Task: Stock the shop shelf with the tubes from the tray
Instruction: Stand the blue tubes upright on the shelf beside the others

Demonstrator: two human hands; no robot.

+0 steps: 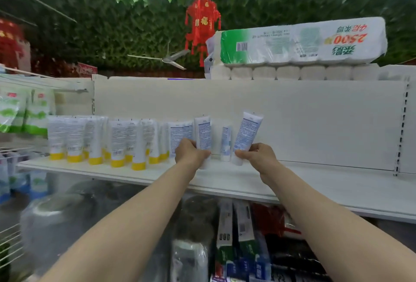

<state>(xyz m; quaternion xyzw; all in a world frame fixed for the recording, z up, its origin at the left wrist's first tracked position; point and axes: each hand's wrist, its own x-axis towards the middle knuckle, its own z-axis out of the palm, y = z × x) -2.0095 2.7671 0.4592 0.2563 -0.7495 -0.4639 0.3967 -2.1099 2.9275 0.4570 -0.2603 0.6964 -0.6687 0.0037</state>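
My left hand (pixel 190 153) grips a white tube with blue print (pixel 203 134) near its cap, upright on the white shelf (pixel 292 182). My right hand (pixel 256 154) pinches a second white and blue tube (pixel 246 132), tilted to the right, its cap just above the shelf board. Between the two stands a smaller white and blue tube (pixel 226 143) on its cap. To the left, several white tubes with yellow caps (pixel 117 142) stand in rows. Behind my left hand more white and blue tubes (pixel 179 133) stand against the back panel. No tray shows.
The shelf's right half is bare up to a slotted upright (pixel 401 133). Packs of toilet rolls (pixel 299 43) lie on top of the unit. Green and white pouches (pixel 24 110) hang at the left. Boxed goods (pixel 238 243) fill the lower shelf under my arms.
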